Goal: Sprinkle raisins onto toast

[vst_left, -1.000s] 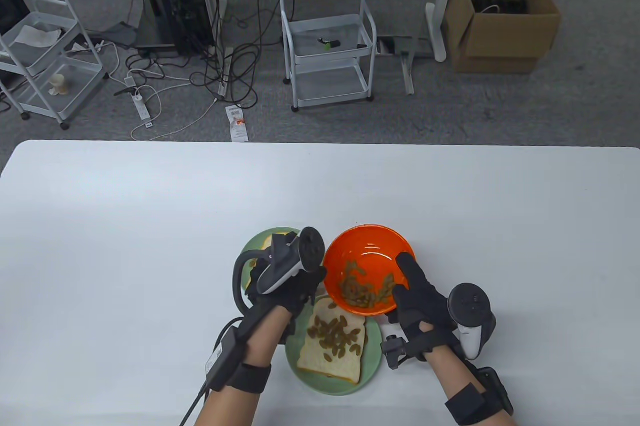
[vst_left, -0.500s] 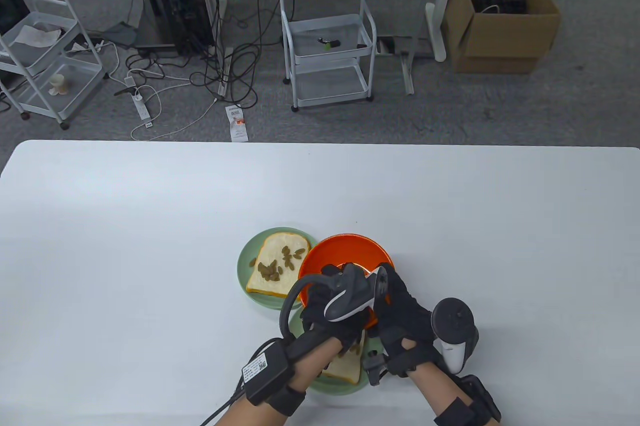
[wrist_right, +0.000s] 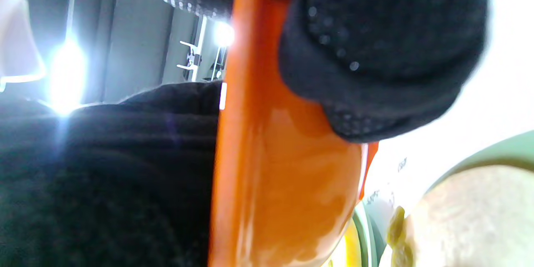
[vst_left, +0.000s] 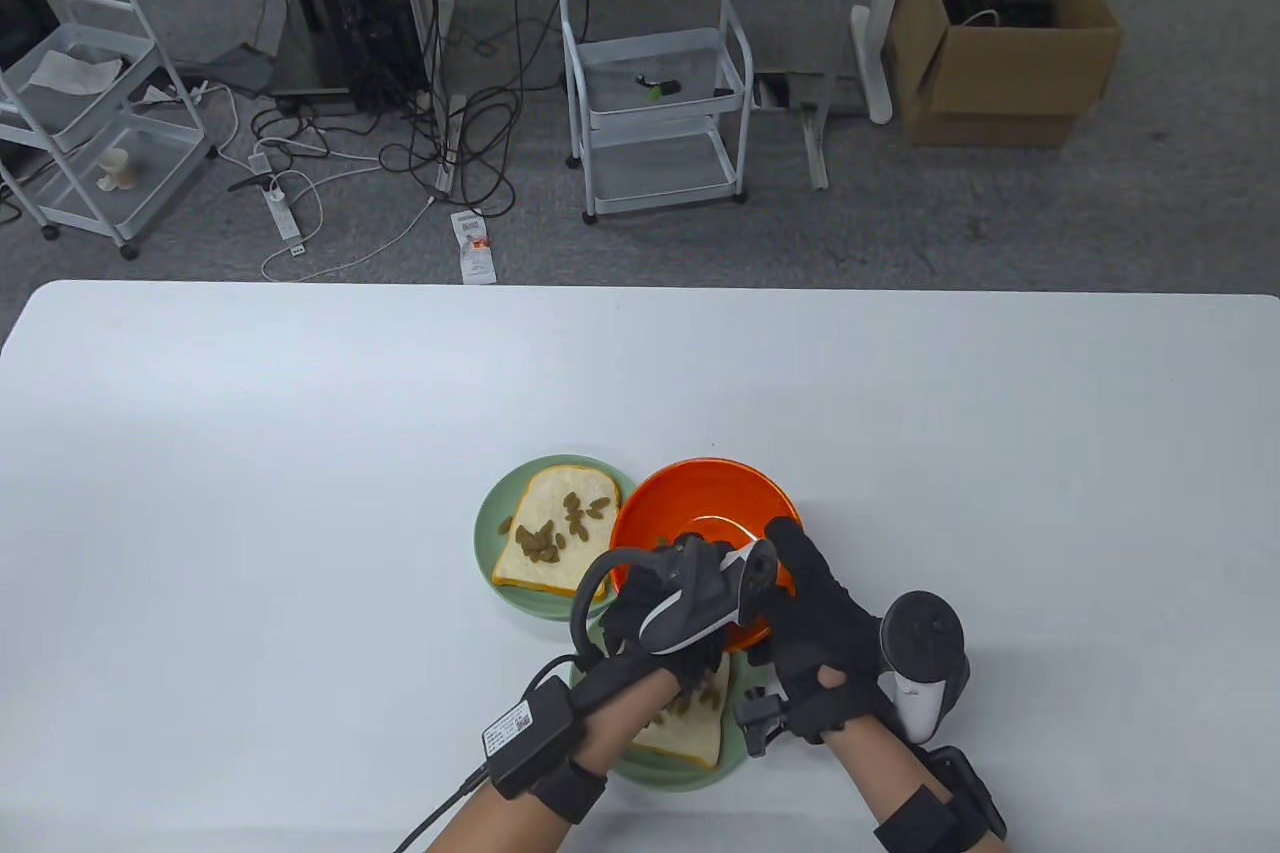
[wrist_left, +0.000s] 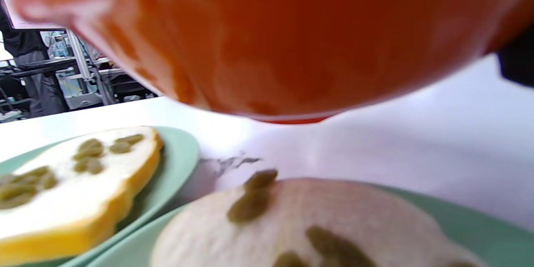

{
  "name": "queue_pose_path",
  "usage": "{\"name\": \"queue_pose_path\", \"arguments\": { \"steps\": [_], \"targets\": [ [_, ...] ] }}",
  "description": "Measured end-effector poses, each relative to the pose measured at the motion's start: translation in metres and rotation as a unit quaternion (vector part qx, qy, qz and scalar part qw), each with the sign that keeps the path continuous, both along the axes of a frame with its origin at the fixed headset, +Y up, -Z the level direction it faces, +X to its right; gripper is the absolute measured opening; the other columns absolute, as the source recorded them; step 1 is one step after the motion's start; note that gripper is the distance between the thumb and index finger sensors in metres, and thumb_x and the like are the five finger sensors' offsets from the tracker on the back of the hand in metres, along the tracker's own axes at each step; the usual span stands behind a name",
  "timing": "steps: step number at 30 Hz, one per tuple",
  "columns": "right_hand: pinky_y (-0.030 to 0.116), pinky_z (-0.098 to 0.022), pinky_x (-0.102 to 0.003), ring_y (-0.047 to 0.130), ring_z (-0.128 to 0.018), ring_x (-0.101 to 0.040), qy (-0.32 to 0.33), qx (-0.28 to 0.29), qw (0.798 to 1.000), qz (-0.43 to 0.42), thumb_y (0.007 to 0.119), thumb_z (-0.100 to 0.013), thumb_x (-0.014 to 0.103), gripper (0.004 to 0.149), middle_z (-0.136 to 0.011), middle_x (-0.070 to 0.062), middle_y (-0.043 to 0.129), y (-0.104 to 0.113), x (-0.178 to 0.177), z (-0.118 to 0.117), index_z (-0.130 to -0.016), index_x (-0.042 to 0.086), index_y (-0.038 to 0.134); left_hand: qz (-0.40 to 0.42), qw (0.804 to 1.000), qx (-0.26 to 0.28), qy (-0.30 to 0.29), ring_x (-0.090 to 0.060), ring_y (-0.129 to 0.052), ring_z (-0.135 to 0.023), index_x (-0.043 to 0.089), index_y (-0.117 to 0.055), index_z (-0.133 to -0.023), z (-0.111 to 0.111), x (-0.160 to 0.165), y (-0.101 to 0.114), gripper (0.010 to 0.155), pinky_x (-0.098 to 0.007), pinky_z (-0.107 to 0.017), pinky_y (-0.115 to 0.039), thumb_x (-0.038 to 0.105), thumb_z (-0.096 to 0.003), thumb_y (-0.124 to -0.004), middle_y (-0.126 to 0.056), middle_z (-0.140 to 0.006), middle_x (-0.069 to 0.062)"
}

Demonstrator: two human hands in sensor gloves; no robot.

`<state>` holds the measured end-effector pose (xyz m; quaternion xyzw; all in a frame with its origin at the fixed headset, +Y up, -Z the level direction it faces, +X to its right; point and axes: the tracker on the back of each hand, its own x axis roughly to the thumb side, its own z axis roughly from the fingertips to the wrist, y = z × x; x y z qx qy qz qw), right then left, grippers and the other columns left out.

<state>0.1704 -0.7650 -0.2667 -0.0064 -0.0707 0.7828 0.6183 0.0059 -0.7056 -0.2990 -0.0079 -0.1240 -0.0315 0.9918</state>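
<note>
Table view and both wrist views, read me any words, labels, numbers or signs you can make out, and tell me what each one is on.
No text is legible in any view.
White label on the black box strapped to the left forearm: printed lines and a code, too small to read.
White paper slip with a red mark on the grey floor: print too small to read.
Orange plastic bowl, green plates, toast: no markings visible.

I see the orange bowl (vst_left: pixel 700 503) lifted clear of the surface (vst_left: pixel 250 453); a gap shows beneath it in the left wrist view. Both plates (vst_left: pixel 495 518) with toast (vst_left: pixel 555 533) sit close below. My left hand (vst_left: pixel 650 613) blocks the bowl's near side. Far, left and right surface lies bare.
</note>
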Motion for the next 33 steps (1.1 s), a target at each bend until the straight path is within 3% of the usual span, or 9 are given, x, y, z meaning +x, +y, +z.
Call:
{"name": "queue_pose_path", "arguments": {
  "steps": [10,16,23,28,33],
  "targets": [
    [0.098,-0.01,-0.032,0.104,-0.023,-0.042,0.023,-0.049,0.998,0.005,0.08,-0.046,0.013,0.061,-0.098,-0.041,0.06,-0.004,0.0,-0.004,-0.104,0.008,0.063,0.061,0.998,-0.03,0.001,-0.008,-0.114,-0.03,0.033,-0.098,-0.08,-0.012,-0.015,-0.002,0.045,-0.018,-0.025,-0.101,0.047,-0.0374,-0.104,-0.105,-0.064,0.003],
    [0.098,-0.011,-0.032,0.104,-0.024,-0.042,0.013,-0.053,0.999,0.002,0.08,-0.046,0.013,0.061,-0.098,-0.042,0.059,-0.008,0.002,-0.005,-0.104,0.008,0.063,0.113,0.994,-0.008,0.007,-0.007,-0.114,-0.031,0.034,-0.097,-0.08,-0.014,-0.029,0.012,0.045,-0.018,-0.026,-0.101,0.047,-0.0376,-0.104,-0.105,-0.065,0.004],
    [0.098,-0.011,-0.032,0.104,-0.024,-0.042,-0.007,-0.064,0.998,0.006,0.08,-0.046,0.013,0.061,-0.098,-0.042,0.059,-0.012,0.011,-0.01,-0.104,0.008,0.063,0.215,0.974,-0.005,0.075,-0.008,-0.114,-0.033,0.034,-0.097,-0.081,-0.034,-0.088,0.026,0.045,-0.018,-0.027,-0.101,0.046,-0.0382,-0.104,-0.104,-0.067,0.005],
    [0.098,-0.011,-0.032,0.104,-0.024,-0.042,-0.025,-0.069,0.997,0.009,0.08,-0.046,0.013,0.061,-0.098,-0.042,0.059,-0.014,0.02,-0.016,-0.104,0.007,0.063,0.212,0.964,-0.038,0.157,-0.008,-0.114,-0.035,0.034,-0.096,-0.081,-0.057,-0.139,0.003,0.044,-0.019,-0.028,-0.101,0.045,-0.0393,-0.103,-0.104,-0.069,0.004],
    [0.097,-0.011,-0.033,0.104,-0.024,-0.042,-0.04,-0.074,0.996,0.008,0.08,-0.046,0.013,0.061,-0.098,-0.042,0.059,-0.016,0.027,-0.019,-0.104,0.007,0.063,0.155,0.965,-0.068,0.201,-0.009,-0.114,-0.041,0.036,-0.095,-0.082,-0.07,-0.164,-0.03,0.043,-0.021,-0.033,-0.1,0.044,-0.0408,-0.101,-0.102,-0.074,0.005]
  ]
}}
